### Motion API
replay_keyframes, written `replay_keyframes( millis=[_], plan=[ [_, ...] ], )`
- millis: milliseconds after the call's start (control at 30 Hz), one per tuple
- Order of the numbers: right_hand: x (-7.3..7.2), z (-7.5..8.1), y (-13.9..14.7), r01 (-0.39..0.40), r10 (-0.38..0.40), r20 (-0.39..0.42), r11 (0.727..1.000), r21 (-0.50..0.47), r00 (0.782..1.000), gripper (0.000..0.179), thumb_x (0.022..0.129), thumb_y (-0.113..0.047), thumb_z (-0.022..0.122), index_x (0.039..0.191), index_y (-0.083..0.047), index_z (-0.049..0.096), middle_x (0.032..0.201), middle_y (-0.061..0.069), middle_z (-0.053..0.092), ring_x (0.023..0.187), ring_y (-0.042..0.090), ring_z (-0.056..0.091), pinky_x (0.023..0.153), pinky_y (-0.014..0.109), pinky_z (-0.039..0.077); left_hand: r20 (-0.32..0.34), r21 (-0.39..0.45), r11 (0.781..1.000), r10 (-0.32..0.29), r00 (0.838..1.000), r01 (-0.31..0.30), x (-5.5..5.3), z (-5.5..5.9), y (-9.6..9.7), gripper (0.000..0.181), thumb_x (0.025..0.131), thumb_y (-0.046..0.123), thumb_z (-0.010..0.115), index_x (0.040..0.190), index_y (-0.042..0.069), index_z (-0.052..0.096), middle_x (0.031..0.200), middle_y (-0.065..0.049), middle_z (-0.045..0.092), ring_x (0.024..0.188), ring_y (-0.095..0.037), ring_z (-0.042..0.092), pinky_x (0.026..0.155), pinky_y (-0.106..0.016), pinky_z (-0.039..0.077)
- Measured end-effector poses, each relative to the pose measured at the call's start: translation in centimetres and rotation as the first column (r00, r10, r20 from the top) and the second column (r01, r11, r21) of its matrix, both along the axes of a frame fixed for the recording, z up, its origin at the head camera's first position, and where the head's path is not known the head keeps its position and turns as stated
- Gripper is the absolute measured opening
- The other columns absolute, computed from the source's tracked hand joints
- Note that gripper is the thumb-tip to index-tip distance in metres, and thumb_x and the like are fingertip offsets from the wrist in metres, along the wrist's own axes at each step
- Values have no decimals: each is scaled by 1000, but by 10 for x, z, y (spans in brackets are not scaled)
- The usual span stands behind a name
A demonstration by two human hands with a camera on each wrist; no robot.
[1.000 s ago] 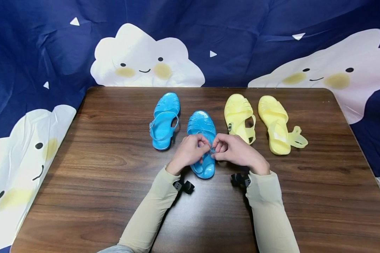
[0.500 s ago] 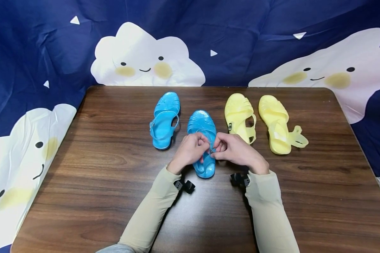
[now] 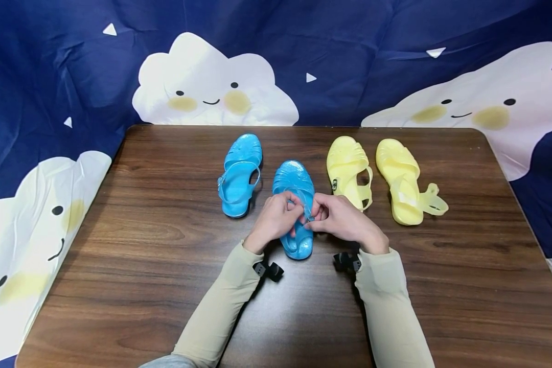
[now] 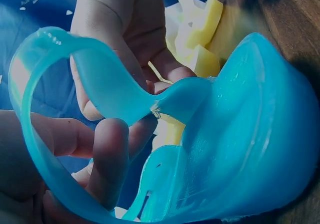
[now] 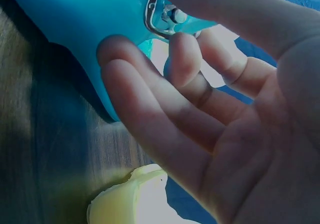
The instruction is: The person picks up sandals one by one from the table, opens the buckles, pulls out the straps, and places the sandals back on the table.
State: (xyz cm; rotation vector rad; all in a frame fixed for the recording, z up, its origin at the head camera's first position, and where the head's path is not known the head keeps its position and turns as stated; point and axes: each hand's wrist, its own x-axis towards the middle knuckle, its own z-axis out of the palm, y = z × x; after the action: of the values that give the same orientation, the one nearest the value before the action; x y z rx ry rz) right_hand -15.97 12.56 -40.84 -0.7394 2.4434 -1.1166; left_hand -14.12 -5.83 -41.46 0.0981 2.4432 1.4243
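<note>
A glossy blue jelly sandal [image 3: 293,175] rests on the table, toe away from me, between both hands. From the left, my left hand [image 3: 277,217] has its fingertips at the sandal's strap [image 4: 27,97], which loops up in front of the fingers in the left wrist view. My right hand [image 3: 345,217] pinches the strap by the metal buckle [image 5: 175,15] on the sandal's right side. In the right wrist view, the thumb lies over the buckle, with curled fingers below it. The fingers hide part of the strap in the head view.
Another blue sandal [image 3: 237,184] lies to the left, its strap looped. Two yellow sandals stand to the right: the nearer yellow sandal [image 3: 344,156] has a looped strap; the farther yellow sandal [image 3: 402,202] has its strap splayed outward. Brown wooden table [image 3: 156,230]; cloud-print cloth [image 3: 340,30] behind.
My right hand has shifted slightly left at the buckle, and more of the strap shows between the hands. The left hand and the other sandals stay nearly in place.
</note>
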Motion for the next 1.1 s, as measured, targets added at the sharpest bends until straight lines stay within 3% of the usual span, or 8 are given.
replay_keyframes(
  millis=[400, 1100],
  plan=[
    [0, -1, -1, 7, -6, -33, 1000, 14, 999, 29, 79, -24, 81, 79, -10, 56, 66, -2, 57, 60, 13, 51, 55, 23, 40, 4, 15, 1000, 17, 1000, -17, -1, -1, 0, 10, 94, 13, 51, 100, 10, 57, 69, 2, 70, 43, -15, 60, 46, -23, 43],
    [1, -2, -5, 44, -41, -77, 999, 26, 996, 36, 75, -29, 84, 70, -13, 51, 62, -4, 52, 59, 11, 50, 54, 22, 38, -10, 42, 998, 39, 999, -38, 1, -2, 0, 13, 95, 15, 49, 105, 8, 55, 67, 1, 70, 43, -15, 60, 43, -23, 41]
  ],
)
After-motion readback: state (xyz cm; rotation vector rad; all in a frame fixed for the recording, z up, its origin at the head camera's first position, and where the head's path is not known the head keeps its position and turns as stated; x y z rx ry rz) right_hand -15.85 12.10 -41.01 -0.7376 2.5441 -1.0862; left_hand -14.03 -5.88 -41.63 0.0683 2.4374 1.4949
